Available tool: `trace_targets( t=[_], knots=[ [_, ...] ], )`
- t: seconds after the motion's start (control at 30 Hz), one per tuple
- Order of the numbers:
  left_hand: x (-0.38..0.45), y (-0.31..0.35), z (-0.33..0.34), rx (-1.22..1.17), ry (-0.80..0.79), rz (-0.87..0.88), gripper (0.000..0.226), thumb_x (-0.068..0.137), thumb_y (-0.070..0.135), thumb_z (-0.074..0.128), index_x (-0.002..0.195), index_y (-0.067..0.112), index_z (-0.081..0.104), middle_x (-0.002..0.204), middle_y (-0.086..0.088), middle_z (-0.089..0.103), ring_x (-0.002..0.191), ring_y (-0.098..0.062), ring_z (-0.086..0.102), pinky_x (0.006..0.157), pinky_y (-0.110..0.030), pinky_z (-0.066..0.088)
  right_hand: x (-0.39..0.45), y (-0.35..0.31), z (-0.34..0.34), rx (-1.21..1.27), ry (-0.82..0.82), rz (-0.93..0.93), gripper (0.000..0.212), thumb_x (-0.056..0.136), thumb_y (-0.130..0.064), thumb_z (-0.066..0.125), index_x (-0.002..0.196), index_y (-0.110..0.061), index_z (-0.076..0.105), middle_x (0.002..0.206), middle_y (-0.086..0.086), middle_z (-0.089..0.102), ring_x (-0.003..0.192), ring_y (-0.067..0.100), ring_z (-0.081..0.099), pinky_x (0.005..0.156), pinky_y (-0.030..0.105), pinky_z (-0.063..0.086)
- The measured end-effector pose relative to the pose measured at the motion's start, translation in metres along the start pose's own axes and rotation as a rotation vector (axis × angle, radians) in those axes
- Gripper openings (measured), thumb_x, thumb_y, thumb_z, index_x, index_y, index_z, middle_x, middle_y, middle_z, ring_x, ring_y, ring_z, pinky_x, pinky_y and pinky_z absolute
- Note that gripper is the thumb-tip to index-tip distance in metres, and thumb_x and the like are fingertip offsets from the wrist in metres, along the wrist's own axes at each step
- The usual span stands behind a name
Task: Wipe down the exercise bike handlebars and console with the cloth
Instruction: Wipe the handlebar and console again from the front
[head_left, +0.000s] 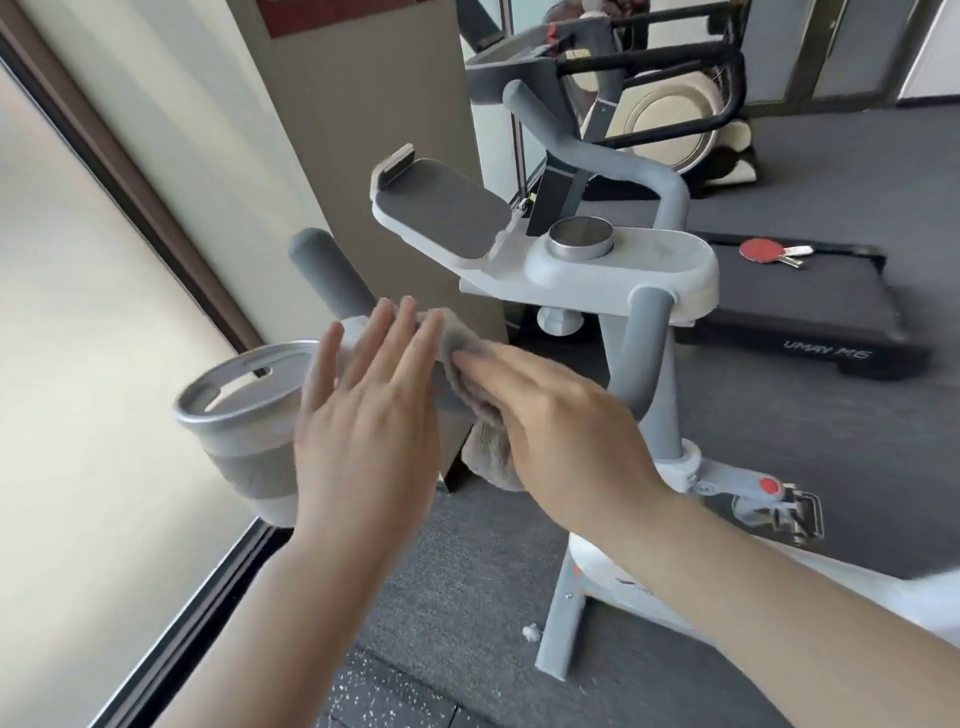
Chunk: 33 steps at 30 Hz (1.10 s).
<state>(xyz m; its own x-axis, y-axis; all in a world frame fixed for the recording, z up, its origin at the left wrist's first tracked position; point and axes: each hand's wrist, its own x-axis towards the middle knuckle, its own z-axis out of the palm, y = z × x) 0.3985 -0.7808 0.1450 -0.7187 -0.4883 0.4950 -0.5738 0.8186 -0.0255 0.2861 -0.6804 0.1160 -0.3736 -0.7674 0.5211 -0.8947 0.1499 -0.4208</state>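
Grey cloth (475, 384) is draped over the near handlebar (332, 270) of the exercise bike (649, 374); right hand (550, 410) lies on it with fingers curled into the fabric, left hand (363, 415) flat alongside, fingers straight and slightly apart, tips touching the cloth's upper edge. Both hands block most of that bar; the cup holder (244, 415) sits just left of them, console (613, 260) and tablet tray (441, 208) beyond. Treadmill (779, 312) behind carries a red paddle (763, 250).
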Motion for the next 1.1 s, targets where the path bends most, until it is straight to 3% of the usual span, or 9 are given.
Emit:
trace_targets(
  t=[0.13, 0.3, 0.43, 0.53, 0.67, 0.83, 0.9, 1.0, 1.1],
  knots=[
    [-0.005, 0.027, 0.020, -0.233, -0.098, -0.059, 0.049, 0.096, 0.015, 0.036, 0.145, 0.016, 0.033, 0.153, 0.001, 0.033, 0.145, -0.011, 0.015, 0.119, -0.029, 0.003, -0.010, -0.008, 0.007, -0.044, 0.075, 0.019, 0.049, 0.090, -0.009, 0.045, 0.138, -0.017, 0.050, 0.137, -0.001, 0.054, 0.120, 0.017, 0.055, 0.099, 0.026, 0.044],
    [-0.012, 0.044, 0.029, -0.240, -0.065, -0.108, 0.055, 0.093, 0.041, 0.027, 0.145, 0.027, 0.035, 0.158, 0.007, 0.015, 0.146, -0.008, -0.006, 0.117, -0.027, -0.007, -0.027, 0.077, -0.031, -0.170, 0.046, -0.059, 0.058, 0.075, 0.012, 0.048, 0.123, -0.017, 0.065, 0.129, 0.005, 0.061, 0.114, 0.023, 0.060, 0.087, 0.034, 0.052],
    [-0.002, 0.070, 0.033, -0.198, -0.052, -0.165, 0.052, 0.093, 0.038, 0.021, 0.134, 0.026, 0.050, 0.154, 0.006, 0.029, 0.147, -0.016, 0.003, 0.119, -0.035, -0.002, 0.007, 0.150, -0.053, -0.123, 0.055, 0.144, 0.058, 0.085, 0.019, 0.044, 0.131, -0.013, 0.058, 0.139, 0.005, 0.052, 0.134, 0.022, 0.043, 0.117, 0.032, 0.023],
    [0.005, 0.082, 0.037, -0.143, -0.041, -0.240, 0.051, 0.092, 0.041, 0.025, 0.127, 0.026, 0.058, 0.149, 0.006, 0.039, 0.146, -0.019, 0.010, 0.119, -0.039, -0.001, -0.004, 0.133, -0.024, 0.056, 0.159, 0.114, 0.047, 0.089, 0.012, 0.040, 0.120, -0.011, 0.066, 0.135, -0.001, 0.054, 0.131, 0.014, 0.044, 0.113, 0.019, 0.024],
    [0.014, 0.094, 0.039, -0.069, -0.052, -0.312, 0.050, 0.089, 0.037, 0.028, 0.126, 0.024, 0.060, 0.147, 0.003, 0.042, 0.145, -0.020, 0.014, 0.118, -0.037, -0.003, 0.003, 0.160, -0.043, 0.061, -0.021, -0.200, 0.045, 0.088, 0.008, 0.043, 0.120, -0.012, 0.067, 0.132, 0.006, 0.059, 0.126, 0.020, 0.051, 0.113, 0.038, 0.031],
    [0.020, 0.103, 0.045, 0.009, -0.028, -0.391, 0.041, 0.094, 0.034, 0.037, 0.127, 0.025, 0.059, 0.147, 0.005, 0.042, 0.144, -0.018, 0.016, 0.115, -0.034, -0.009, 0.016, 0.166, -0.035, 0.170, 0.049, -0.001, 0.043, 0.093, 0.007, 0.041, 0.124, -0.013, 0.064, 0.137, 0.005, 0.054, 0.135, 0.019, 0.042, 0.116, 0.039, 0.025],
    [0.020, 0.108, 0.047, 0.018, 0.004, -0.428, 0.042, 0.091, 0.031, 0.035, 0.122, 0.023, 0.062, 0.145, 0.004, 0.045, 0.143, -0.019, 0.020, 0.116, -0.034, -0.004, -0.011, 0.153, -0.020, 0.239, 0.060, -0.093, 0.046, 0.091, 0.003, 0.036, 0.123, -0.016, 0.064, 0.139, 0.002, 0.053, 0.136, 0.014, 0.039, 0.115, 0.038, 0.027],
    [0.021, 0.111, 0.049, 0.032, 0.031, -0.447, 0.047, 0.087, 0.032, 0.031, 0.119, 0.022, 0.065, 0.143, 0.001, 0.047, 0.142, -0.021, 0.024, 0.117, -0.034, 0.000, 0.013, 0.184, -0.045, 0.108, -0.080, -0.412, 0.055, 0.080, 0.010, 0.037, 0.120, -0.015, 0.067, 0.134, 0.005, 0.058, 0.131, 0.019, 0.048, 0.116, 0.042, 0.025],
    [0.020, 0.113, 0.050, 0.037, 0.056, -0.478, 0.048, 0.087, 0.031, 0.030, 0.119, 0.021, 0.065, 0.144, 0.001, 0.046, 0.142, -0.020, 0.024, 0.115, -0.028, -0.007, 0.051, 0.203, -0.062, -0.045, -0.107, -0.322, 0.052, 0.079, 0.015, 0.046, 0.114, -0.015, 0.070, 0.130, 0.005, 0.061, 0.132, 0.024, 0.047, 0.119, 0.047, 0.012]
  ],
)
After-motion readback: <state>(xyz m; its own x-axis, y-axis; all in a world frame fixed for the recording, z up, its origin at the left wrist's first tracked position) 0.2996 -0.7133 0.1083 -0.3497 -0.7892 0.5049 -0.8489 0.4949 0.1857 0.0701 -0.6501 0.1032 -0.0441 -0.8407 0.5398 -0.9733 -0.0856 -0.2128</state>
